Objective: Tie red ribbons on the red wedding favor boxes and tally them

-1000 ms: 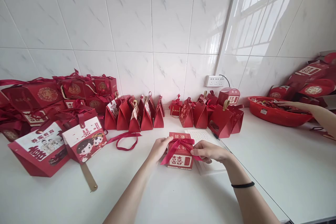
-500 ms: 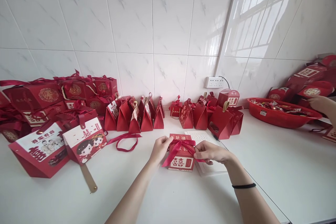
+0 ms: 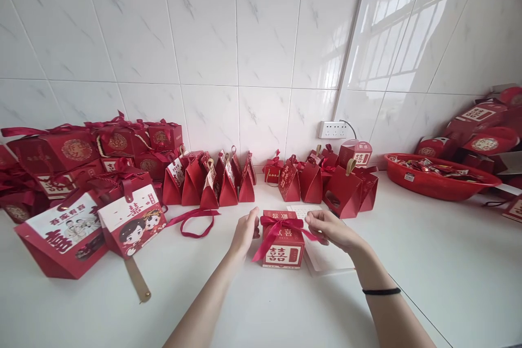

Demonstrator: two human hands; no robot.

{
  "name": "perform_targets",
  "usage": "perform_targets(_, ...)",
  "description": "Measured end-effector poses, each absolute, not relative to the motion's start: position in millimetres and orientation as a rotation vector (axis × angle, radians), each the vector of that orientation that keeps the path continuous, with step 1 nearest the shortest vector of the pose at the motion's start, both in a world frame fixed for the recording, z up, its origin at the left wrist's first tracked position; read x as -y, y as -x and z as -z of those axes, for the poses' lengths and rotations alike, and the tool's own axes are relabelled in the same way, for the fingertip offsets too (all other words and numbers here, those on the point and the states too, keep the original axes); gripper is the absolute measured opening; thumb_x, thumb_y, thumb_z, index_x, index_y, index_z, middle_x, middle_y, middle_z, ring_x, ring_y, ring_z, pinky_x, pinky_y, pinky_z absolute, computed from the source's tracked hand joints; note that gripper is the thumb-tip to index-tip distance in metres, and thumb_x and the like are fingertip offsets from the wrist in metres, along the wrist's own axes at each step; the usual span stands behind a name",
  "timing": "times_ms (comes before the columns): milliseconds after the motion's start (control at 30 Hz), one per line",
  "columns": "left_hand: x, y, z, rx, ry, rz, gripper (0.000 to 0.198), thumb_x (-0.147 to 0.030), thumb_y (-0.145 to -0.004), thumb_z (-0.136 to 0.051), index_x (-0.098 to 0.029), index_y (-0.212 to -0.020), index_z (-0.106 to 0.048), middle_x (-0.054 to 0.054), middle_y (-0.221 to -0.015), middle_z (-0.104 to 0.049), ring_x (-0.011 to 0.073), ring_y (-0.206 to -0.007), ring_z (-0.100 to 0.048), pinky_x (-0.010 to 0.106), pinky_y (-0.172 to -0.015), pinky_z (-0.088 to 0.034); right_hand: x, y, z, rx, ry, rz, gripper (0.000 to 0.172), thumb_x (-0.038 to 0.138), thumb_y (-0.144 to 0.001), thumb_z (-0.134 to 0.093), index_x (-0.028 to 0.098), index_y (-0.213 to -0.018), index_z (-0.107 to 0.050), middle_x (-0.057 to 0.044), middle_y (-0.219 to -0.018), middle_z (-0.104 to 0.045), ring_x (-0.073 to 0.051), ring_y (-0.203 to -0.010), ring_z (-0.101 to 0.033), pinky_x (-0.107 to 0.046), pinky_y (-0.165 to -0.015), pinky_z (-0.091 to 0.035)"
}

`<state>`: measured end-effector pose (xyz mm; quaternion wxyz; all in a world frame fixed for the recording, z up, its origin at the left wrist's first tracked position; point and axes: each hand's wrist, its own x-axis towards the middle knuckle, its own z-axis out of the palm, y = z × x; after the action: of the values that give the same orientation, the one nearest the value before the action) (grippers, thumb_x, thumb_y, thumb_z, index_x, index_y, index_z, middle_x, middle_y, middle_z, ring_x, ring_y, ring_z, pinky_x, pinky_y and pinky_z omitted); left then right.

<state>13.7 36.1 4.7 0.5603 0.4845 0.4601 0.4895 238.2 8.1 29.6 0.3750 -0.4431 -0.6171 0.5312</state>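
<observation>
A small red gift box [image 3: 282,254] with white-and-red printing stands on the white table in front of me. Around its top a dark pink ribbon [image 3: 281,224] is tied in a bow, one tail hanging across the front and the other reaching right. My left hand [image 3: 244,234] is just left of the box, fingers close to its side and apart from the bow. On the right, my right hand [image 3: 332,231] has its fingers curled and thumb against the index finger by the bow's right loop and tail; whether ribbon is between them is hidden. A white notepad [image 3: 328,256] lies beneath that hand.
Several red triangular boxes [image 3: 228,189] line the wall, beside a loose ribbon [image 3: 197,232]. Printed gift bags [image 3: 73,239] and piled boxes are at left; a tan strap [image 3: 137,281] lies before them. A red basin [image 3: 436,185] of wrapped sweets stands right.
My left hand has let go of the ribbon and moved slightly left. My right hand has shifted up and right from the bow. The other person's hand at far right has left the view.
</observation>
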Motion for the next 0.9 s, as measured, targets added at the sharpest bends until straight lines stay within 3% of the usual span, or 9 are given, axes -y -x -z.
perform_targets(167,-34,-17,-3,-1.024,-1.332,-1.124,0.045,-0.054,-0.069,-0.053,-0.021,-0.051,-0.029,-0.005,-0.048,-0.031,0.0091,-0.046,-0.031,0.023,-0.047,-0.027,-11,-228,-30,1.411,1.143,-1.247,0.051,0.061,-0.073,-0.059,0.02,-0.057,-0.033,0.005,-0.053,-0.031,-0.007,-0.047,-0.028,-0.02,-0.038,-0.022)
perform_targets(267,-35,-19,-1,-1.045,-1.381,-1.136,0.046,-0.053,-0.069,-0.054,-0.021,-0.051,-0.026,-0.006,-0.048,-0.027,0.0084,-0.046,-0.028,0.023,-0.047,-0.024,-9,-223,-29,1.444,1.157,-1.202,0.044,0.058,-0.071,-0.063,0.019,-0.067,-0.043,0.002,-0.063,-0.042,-0.01,-0.055,-0.04,-0.02,-0.041,-0.029)
perform_targets(367,-36,-19,0,-1.083,-1.386,-1.132,0.045,-0.049,-0.067,-0.055,-0.02,-0.051,-0.026,-0.007,-0.049,-0.026,0.0078,-0.047,-0.027,0.022,-0.047,-0.023,-8,-218,-27,1.438,1.11,-1.166,0.046,0.052,-0.065,-0.071,0.021,-0.092,-0.049,-0.006,-0.098,-0.052,-0.019,-0.088,-0.052,-0.026,-0.062,-0.046)
perform_targets(433,-36,-19,0,-1.091,-1.384,-1.129,0.043,-0.048,-0.067,-0.055,-0.02,-0.051,-0.027,-0.007,-0.049,-0.027,0.0078,-0.047,-0.028,0.022,-0.047,-0.023,-7,-216,-26,1.466,1.105,-1.18,0.059,0.05,-0.064,-0.073,0.023,-0.109,-0.045,-0.01,-0.124,-0.043,-0.024,-0.112,-0.045,-0.033,-0.082,-0.046)
perform_targets(500,-35,-20,-1,-1.09,-1.379,-1.13,0.042,-0.048,-0.067,-0.054,-0.02,-0.051,-0.027,-0.007,-0.049,-0.027,0.0078,-0.047,-0.028,0.022,-0.047,-0.023,-6,-214,-26,1.534,1.135,-1.203,0.071,0.048,-0.064,-0.073,0.024,-0.122,-0.039,-0.011,-0.137,-0.03,-0.026,-0.123,-0.035,-0.037,-0.093,-0.042)
perform_targets(600,-35,-20,-1,-1.084,-1.37,-1.132,0.042,-0.048,-0.067,-0.054,-0.02,-0.052,-0.026,-0.007,-0.05,-0.026,0.0076,-0.047,-0.027,0.022,-0.047,-0.022,-4,-214,-28,1.645,1.168,-1.219,0.081,0.045,-0.066,-0.073,0.023,-0.132,-0.031,-0.012,-0.14,-0.028,-0.027,-0.127,-0.032,-0.041,-0.099,-0.037)
perform_targets(767,-35,-20,0,-1.067,-1.357,-1.134,0.042,-0.047,-0.066,-0.055,-0.02,-0.052,-0.026,-0.007,-0.05,-0.026,0.0071,-0.046,-0.027,0.021,-0.047,-0.022,-2,-219,-28,1.72,1.119,-1.331,0.085,0.04,-0.071,-0.07,0.022,-0.139,-0.022,-0.011,-0.136,-0.038,-0.026,-0.121,-0.041,-0.04,-0.099,-0.038)
perform_targets(900,-34,-20,-2,-1.057,-1.34,-1.148,0.042,-0.047,-0.067,-0.054,-0.02,-0.052,-0.026,-0.008,-0.049,-0.025,0.0065,-0.045,-0.026,0.021,-0.046,-0.021,-2,-221,-24,1.751,1.086,-1.413,0.102,0.031,-0.066,-0.074,0.02,-0.142,-0.006,-0.011,-0.131,-0.044,-0.025,-0.118,-0.045,-0.039,-0.098,-0.039)
